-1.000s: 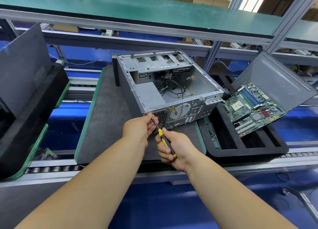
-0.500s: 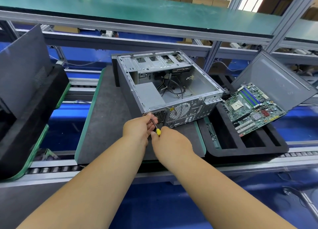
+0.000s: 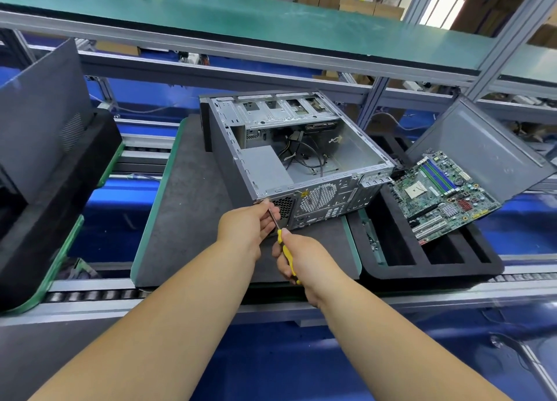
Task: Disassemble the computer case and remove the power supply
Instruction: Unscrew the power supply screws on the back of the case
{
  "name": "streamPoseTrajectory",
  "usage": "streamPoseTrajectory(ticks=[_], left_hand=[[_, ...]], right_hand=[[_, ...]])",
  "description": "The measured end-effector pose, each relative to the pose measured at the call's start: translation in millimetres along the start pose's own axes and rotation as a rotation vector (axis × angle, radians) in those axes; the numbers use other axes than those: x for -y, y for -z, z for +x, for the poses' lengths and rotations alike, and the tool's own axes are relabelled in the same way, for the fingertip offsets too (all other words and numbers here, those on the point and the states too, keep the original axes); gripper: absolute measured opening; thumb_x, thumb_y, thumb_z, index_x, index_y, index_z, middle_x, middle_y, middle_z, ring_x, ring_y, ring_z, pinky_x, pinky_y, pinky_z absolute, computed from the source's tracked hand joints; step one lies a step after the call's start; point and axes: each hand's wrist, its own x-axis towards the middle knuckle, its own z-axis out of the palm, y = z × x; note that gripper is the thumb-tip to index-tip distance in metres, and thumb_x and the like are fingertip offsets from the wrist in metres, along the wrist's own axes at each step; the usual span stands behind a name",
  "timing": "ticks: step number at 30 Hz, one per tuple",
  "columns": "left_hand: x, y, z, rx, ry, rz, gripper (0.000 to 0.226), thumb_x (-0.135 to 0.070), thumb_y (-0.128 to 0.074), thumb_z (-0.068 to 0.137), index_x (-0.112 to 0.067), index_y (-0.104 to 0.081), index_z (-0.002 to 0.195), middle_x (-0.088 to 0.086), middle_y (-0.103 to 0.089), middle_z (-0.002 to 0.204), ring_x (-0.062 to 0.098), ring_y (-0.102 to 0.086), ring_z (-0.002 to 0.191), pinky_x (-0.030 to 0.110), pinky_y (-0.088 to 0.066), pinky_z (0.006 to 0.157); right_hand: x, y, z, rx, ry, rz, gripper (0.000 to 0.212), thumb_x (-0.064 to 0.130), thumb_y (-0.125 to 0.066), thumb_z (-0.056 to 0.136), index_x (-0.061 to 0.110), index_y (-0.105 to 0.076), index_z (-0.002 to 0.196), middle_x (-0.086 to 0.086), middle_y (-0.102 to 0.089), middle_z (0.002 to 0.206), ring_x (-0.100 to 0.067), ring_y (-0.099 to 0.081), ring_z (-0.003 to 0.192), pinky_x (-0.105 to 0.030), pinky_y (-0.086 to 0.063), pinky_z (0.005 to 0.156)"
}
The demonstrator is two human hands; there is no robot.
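Centre of frame: the computer case (image 3: 301,156) lies on its side, open face up, on a grey mat (image 3: 187,214), with its rear panel turned toward me. The power supply (image 3: 265,168), a plain grey box, sits inside the case at its near left corner, with loose black cables (image 3: 304,156) beside it.

Lower centre: my two forearms rise from the bottom edge and converge at the near left corner of the rear panel. My left hand (image 3: 247,229) is curled, its fingertips pinching the metal shaft of the screwdriver (image 3: 284,250) just below the tip, thumb side resting against the case edge. My right hand (image 3: 304,265) is closed in a fist round the yellow-and-black handle, knuckles up, wrist bent slightly left. The shaft slants up and left toward the panel's corner beside the mesh vent; I cannot tell whether the tip is seated in a screw.

Right of frame: a motherboard (image 3: 440,192) lies tilted across a black foam tray (image 3: 428,262), and a grey side panel (image 3: 479,147) leans behind it.

Left of frame: another dark panel (image 3: 42,114) stands in a second foam tray (image 3: 57,201).
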Motion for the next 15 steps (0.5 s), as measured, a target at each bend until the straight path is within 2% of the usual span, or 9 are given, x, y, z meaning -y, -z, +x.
streamPoseTrajectory(ticks=[2, 4, 6, 8, 10, 12, 14, 15], left_hand=[[0, 0, 0, 0.010, 0.006, -0.006, 0.013, -0.015, -0.060, 0.095, -0.006, -0.067, 0.087, 0.004, -0.071, 0.076, 0.004, -0.067, 0.057, 0.014, -0.053, 0.055], [0, 2, 1, 0.019, 0.007, -0.008, 0.014, -0.015, -0.060, 0.095, -0.006, -0.067, 0.086, 0.003, -0.071, 0.073, 0.005, -0.067, 0.059, 0.015, -0.054, 0.059], [0, 2, 2, 0.027, 0.003, -0.009, 0.015, -0.015, -0.060, 0.095, -0.006, -0.067, 0.085, 0.001, -0.071, 0.069, 0.006, -0.068, 0.059, 0.016, -0.054, 0.060], [0, 2, 2, 0.030, 0.006, -0.013, 0.016, -0.014, -0.059, 0.095, -0.006, -0.067, 0.084, -0.001, -0.071, 0.065, 0.005, -0.068, 0.057, 0.015, -0.055, 0.059], [0, 2, 3, 0.032, 0.011, -0.014, 0.017, -0.014, -0.059, 0.095, -0.006, -0.066, 0.083, -0.001, -0.071, 0.063, 0.004, -0.067, 0.056, 0.014, -0.054, 0.057], [0, 2, 4, 0.033, 0.012, -0.012, 0.016, -0.013, -0.059, 0.096, -0.006, -0.066, 0.083, -0.001, -0.071, 0.063, 0.004, -0.067, 0.055, 0.013, -0.053, 0.052], [1, 1, 5, 0.026, 0.005, -0.010, 0.016, -0.012, -0.058, 0.096, -0.006, -0.065, 0.083, -0.001, -0.071, 0.062, 0.003, -0.067, 0.055, 0.013, -0.051, 0.050], [1, 1, 6, 0.021, 0.001, -0.013, 0.016, -0.012, -0.058, 0.096, -0.006, -0.065, 0.083, -0.001, -0.071, 0.061, 0.003, -0.066, 0.054, 0.013, -0.051, 0.049]], right_hand=[[5, -1, -3, -0.117, 0.043, -0.248, 0.045, 0.042, -0.032, 0.105, 0.014, -0.054, 0.076, 0.000, -0.052, 0.050, -0.019, -0.046, 0.053, -0.033, -0.040, 0.060], [3, 0, -6, -0.250, 0.221, -0.689, 0.043, 0.042, -0.030, 0.105, 0.013, -0.058, 0.091, -0.006, -0.065, 0.083, -0.026, -0.058, 0.080, -0.036, -0.041, 0.070], [1, -3, -9, -0.413, 0.339, -1.055, 0.039, 0.042, -0.029, 0.105, 0.014, -0.056, 0.105, -0.005, -0.066, 0.100, -0.027, -0.061, 0.095, -0.032, -0.036, 0.067], [0, -7, -9, -0.497, 0.387, -1.213, 0.036, 0.042, -0.029, 0.106, 0.016, -0.054, 0.109, -0.004, -0.066, 0.102, -0.025, -0.063, 0.094, -0.030, -0.034, 0.066], [1, -7, -6, -0.490, 0.398, -1.224, 0.035, 0.042, -0.030, 0.105, 0.016, -0.054, 0.109, -0.004, -0.066, 0.103, -0.025, -0.063, 0.095, -0.031, -0.035, 0.066], [2, -2, -3, -0.407, 0.376, -1.108, 0.038, 0.044, -0.031, 0.105, 0.015, -0.056, 0.105, -0.005, -0.064, 0.101, -0.027, -0.061, 0.095, -0.031, -0.037, 0.068], [6, 6, -2, -0.221, 0.299, -0.795, 0.042, 0.047, -0.033, 0.103, 0.014, -0.056, 0.093, -0.005, -0.063, 0.087, -0.025, -0.059, 0.082, -0.033, -0.041, 0.068], [7, 9, -2, -0.097, 0.228, -0.534, 0.044, 0.048, -0.035, 0.102, 0.011, -0.057, 0.089, -0.005, -0.061, 0.075, -0.022, -0.057, 0.070, -0.033, -0.043, 0.065]])
